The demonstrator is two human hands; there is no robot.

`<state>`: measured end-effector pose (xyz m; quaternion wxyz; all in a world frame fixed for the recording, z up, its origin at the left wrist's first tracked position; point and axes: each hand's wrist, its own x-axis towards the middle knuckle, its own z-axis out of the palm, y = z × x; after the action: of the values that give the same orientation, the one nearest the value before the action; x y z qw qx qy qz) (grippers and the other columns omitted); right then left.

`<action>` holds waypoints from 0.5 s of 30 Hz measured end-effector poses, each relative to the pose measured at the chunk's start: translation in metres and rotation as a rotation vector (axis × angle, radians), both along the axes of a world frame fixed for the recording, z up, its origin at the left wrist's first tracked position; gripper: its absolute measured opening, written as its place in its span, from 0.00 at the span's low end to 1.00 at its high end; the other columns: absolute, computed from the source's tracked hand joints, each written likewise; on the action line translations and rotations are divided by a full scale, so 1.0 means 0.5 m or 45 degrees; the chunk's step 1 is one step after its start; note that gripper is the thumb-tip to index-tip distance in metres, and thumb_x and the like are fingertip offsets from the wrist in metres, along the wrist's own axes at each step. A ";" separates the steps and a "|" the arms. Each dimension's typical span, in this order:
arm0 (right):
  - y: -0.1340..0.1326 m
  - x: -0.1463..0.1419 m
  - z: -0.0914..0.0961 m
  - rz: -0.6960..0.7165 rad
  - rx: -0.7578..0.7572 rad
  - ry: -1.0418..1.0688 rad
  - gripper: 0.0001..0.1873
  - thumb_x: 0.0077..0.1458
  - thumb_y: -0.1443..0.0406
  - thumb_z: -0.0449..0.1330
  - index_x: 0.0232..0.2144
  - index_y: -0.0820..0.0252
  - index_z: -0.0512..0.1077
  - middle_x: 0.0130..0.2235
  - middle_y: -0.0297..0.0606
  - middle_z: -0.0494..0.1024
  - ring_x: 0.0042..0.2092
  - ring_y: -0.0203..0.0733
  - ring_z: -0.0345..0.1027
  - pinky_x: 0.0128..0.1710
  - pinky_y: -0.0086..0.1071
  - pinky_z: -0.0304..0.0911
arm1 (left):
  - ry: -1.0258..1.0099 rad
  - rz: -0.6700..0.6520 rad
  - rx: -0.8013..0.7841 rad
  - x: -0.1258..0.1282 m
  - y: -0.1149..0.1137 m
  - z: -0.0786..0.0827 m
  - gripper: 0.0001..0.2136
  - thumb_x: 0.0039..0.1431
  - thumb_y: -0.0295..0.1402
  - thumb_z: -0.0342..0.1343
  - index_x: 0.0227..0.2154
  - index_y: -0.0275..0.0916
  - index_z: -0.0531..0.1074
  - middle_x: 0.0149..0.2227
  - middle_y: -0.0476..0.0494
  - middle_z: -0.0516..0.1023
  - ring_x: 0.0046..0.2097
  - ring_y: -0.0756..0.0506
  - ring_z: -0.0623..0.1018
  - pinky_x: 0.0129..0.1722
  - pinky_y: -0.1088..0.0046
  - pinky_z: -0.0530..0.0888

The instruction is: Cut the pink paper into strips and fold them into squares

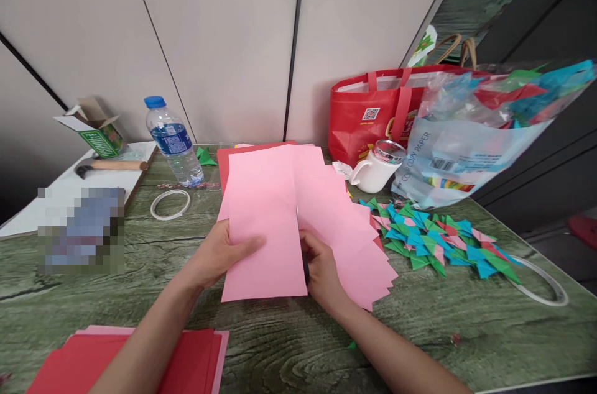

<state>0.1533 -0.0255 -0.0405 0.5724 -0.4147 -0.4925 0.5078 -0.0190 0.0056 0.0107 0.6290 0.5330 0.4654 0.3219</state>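
My left hand (228, 251) grips a pink sheet of paper (263, 195) by its left edge, thumb flat on top and the other fingers behind it. At the sheet's right edge, my right hand (319, 263) is closed round scissors (306, 266). Only part of their dark handle and a sliver of blade show; the rest is hidden by the paper and my fingers. A fanned pile of pink paper (345, 226) lies behind and to the right of the held sheet, with red paper (224, 164) showing beneath it.
Red sheets (196, 357) lie at the front left. A water bottle (175, 142), tape roll (170, 204), hammer (116, 164) and small box (100, 133) stand or lie leftward. To the right are a white mug (375, 170), red bag (357, 114), plastic bag (448, 158) and folded paper pieces (433, 238).
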 end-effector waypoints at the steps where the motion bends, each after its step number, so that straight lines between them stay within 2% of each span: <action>1: 0.000 0.000 -0.001 -0.003 -0.001 -0.002 0.06 0.41 0.67 0.61 0.26 0.59 0.69 0.26 0.33 0.76 0.28 0.38 0.68 0.27 0.29 0.63 | -0.004 0.001 0.000 0.000 0.000 0.000 0.13 0.46 0.36 0.60 0.34 0.35 0.72 0.32 0.43 0.77 0.29 0.48 0.75 0.27 0.74 0.72; 12: -0.002 -0.001 0.008 -0.009 0.031 -0.011 0.04 0.42 0.68 0.59 0.26 0.60 0.70 0.26 0.31 0.76 0.28 0.36 0.67 0.27 0.28 0.63 | -0.067 0.005 -0.006 -0.003 -0.001 -0.002 0.12 0.46 0.36 0.60 0.33 0.35 0.72 0.31 0.44 0.77 0.30 0.48 0.75 0.27 0.75 0.72; 15: -0.004 -0.001 0.006 0.026 0.015 0.006 0.06 0.41 0.68 0.60 0.27 0.60 0.71 0.26 0.31 0.76 0.27 0.35 0.67 0.27 0.27 0.63 | -0.153 0.098 0.019 -0.006 0.004 -0.006 0.11 0.47 0.37 0.60 0.31 0.34 0.72 0.30 0.44 0.78 0.29 0.49 0.74 0.27 0.76 0.72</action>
<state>0.1525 -0.0275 -0.0375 0.5708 -0.4051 -0.4985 0.5115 -0.0218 0.0077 0.0078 0.6391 0.4990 0.4446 0.3807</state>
